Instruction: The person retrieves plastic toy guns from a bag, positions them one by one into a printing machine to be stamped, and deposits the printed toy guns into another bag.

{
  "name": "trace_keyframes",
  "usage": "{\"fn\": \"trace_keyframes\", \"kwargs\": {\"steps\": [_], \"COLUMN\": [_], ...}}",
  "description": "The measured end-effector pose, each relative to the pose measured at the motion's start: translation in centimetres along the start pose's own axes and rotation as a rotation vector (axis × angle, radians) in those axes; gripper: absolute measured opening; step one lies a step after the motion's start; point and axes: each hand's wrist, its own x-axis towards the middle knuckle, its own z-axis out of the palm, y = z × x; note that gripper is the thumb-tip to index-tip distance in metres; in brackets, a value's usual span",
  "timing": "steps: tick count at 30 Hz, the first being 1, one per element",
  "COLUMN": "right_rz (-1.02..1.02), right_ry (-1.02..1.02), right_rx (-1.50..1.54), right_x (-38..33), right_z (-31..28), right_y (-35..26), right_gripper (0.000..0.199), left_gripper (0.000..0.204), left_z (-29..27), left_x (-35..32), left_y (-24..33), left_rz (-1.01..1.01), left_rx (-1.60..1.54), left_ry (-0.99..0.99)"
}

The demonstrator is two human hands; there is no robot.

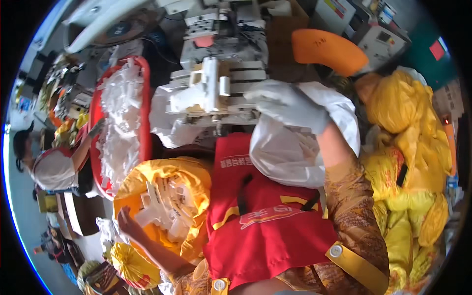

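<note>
My right hand (285, 104), in a pale grey glove, hovers at the right edge of a slatted metal machine bed (248, 74), above an opened white bag (282, 152). Its fingers point left and are blurred; whether they hold anything is hidden. On the bed, left of the glove, rests a white moulded plastic part (211, 88) with an upright bar. My bare left hand (129, 225) is low at the left, fingers stretched out beside the rim of a yellow sack (196, 172). Inside that sack lie several white plastic parts (169, 206).
A red tub (146, 113) full of white plastic pieces stands at left, with another person (56, 169) reaching into it. Tied yellow sacks (410, 142) pile up at right. An orange curved panel (329, 51) juts out beyond the glove. A red apron (265, 231) covers my front.
</note>
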Motion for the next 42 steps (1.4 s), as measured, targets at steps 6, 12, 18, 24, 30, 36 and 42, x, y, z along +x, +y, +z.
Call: {"fn": "trace_keyframes", "kwargs": {"steps": [6, 12, 18, 24, 30, 36, 42], "right_rz": [1.028, 0.148, 1.239, 1.459, 0.754, 0.545, 0.336], "right_ry": [-0.518, -1.170, -0.270, 0.101, 0.360, -0.076, 0.161], "right_rx": [0.237, -0.858, -0.399, -0.078, -0.543, -0.691, -0.554], "right_x": [-13.6, -22.3, -22.5, -20.0, -20.9, -21.4, -22.5], "right_z": [-3.4, 6.5, 13.8, 9.7, 1.1, 2.7, 5.9], "right_y": [8.6, 26.4, 33.1, 27.2, 11.1, -2.3, -6.9], "right_gripper": [0.024, 0.076, 0.060, 0.051, 0.035, 0.027, 0.029], "left_gripper": [0.025, 0.010, 0.007, 0.005, 0.028, 0.065, 0.033], "left_z": [4.1, 11.9, 13.7, 17.0, 23.7, 29.2, 27.7], "left_x": [-0.5, -6.0, -9.9, -12.5, -18.5, -25.9, -26.0], "left_y": [2.1, 8.1, 12.8, 15.5, 18.4, 20.7, 19.6], "left_rz": [0.457, 0.307, 0.443, 0.510, 0.172, -0.901, -1.160], "left_rx": [0.535, -0.097, -0.047, -0.158, -0.369, -0.787, -0.980], "left_ry": [-0.296, -0.664, -0.917, -1.079, -1.580, -1.935, -1.869]}}
